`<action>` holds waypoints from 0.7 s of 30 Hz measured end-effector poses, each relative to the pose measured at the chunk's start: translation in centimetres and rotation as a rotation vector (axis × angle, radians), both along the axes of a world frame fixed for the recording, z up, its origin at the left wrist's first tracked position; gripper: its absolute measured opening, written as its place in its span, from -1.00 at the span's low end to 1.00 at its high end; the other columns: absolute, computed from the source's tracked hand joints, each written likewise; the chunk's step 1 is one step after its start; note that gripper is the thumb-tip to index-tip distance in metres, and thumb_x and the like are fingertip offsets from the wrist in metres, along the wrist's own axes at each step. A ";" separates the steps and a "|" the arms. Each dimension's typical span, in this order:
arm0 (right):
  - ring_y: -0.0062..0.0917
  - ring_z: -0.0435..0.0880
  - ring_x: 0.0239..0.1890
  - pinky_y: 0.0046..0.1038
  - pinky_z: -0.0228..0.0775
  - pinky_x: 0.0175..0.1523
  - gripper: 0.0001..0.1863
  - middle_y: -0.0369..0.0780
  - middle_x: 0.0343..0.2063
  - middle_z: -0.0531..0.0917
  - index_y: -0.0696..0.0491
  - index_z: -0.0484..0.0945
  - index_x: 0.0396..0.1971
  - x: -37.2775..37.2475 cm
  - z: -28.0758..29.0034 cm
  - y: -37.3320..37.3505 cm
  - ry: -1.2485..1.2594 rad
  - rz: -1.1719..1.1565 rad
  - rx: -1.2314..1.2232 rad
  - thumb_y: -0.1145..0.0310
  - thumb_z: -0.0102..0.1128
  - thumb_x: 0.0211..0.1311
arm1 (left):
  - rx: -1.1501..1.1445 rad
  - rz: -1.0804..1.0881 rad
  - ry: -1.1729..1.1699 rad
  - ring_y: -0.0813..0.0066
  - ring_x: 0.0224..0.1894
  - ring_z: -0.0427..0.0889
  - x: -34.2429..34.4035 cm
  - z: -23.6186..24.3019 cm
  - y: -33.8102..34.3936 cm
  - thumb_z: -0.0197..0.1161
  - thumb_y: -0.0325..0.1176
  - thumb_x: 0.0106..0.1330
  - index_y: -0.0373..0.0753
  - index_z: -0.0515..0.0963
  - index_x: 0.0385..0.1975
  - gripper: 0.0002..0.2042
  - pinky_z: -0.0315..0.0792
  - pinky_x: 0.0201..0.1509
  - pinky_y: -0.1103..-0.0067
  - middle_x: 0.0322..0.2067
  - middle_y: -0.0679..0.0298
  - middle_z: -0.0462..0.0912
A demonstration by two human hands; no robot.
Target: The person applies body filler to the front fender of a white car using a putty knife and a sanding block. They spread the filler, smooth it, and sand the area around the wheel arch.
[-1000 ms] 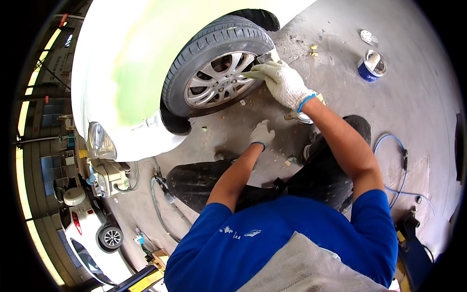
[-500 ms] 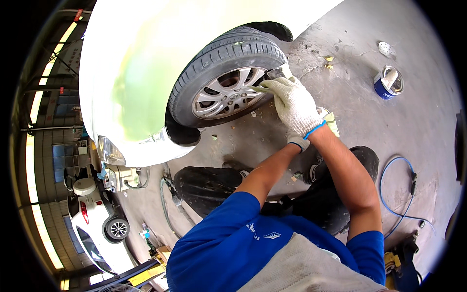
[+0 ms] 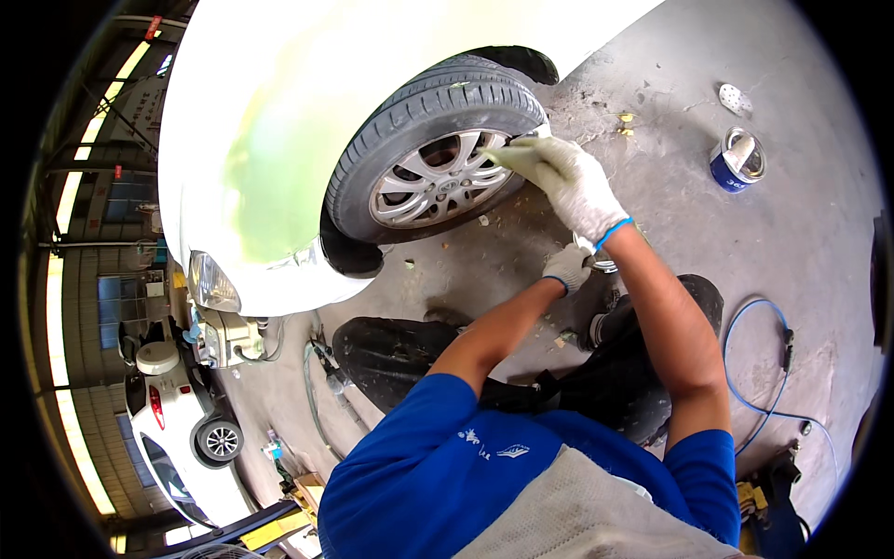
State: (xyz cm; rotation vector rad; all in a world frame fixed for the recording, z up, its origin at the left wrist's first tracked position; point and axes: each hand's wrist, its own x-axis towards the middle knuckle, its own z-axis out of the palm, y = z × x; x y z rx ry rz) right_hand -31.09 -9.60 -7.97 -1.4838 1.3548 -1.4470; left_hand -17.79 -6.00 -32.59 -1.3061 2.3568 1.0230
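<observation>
My right hand, in a white knit glove with a blue cuff, is raised beside the front wheel of a pale car. Its fingers close around a flat scraper, mostly hidden by the hand; a little of the blade shows. The greenish tips of the gloved fingers point left over the wheel rim. My left hand, also gloved, sits lower, between my knees. It is closed on something pale and shiny, mostly hidden by my right wrist. Above the wheel, the car's fender carries a yellow-green patch.
A blue-and-silver can stands on the floor at the right, near a white perforated disc. A blue hose curls beside my right knee. To the left are a grey machine and a white car.
My right hand has turned, so less of the scraper shows. My left hand has come slightly lower, away from the right wrist. The pale green piece beside the wrist has gone from sight.
</observation>
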 end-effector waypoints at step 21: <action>-0.54 0.65 -0.10 -0.43 0.52 0.11 -0.67 -0.22 -0.10 0.71 0.22 0.60 0.06 -0.7 5.5 -1.8 -0.457 -0.085 0.101 0.54 0.15 0.31 | -0.231 1.241 0.687 0.76 -0.59 0.34 31.3 29.4 13.7 0.33 -0.45 0.32 -0.19 0.42 -0.35 -0.83 0.24 -0.55 0.72 -0.56 0.49 0.31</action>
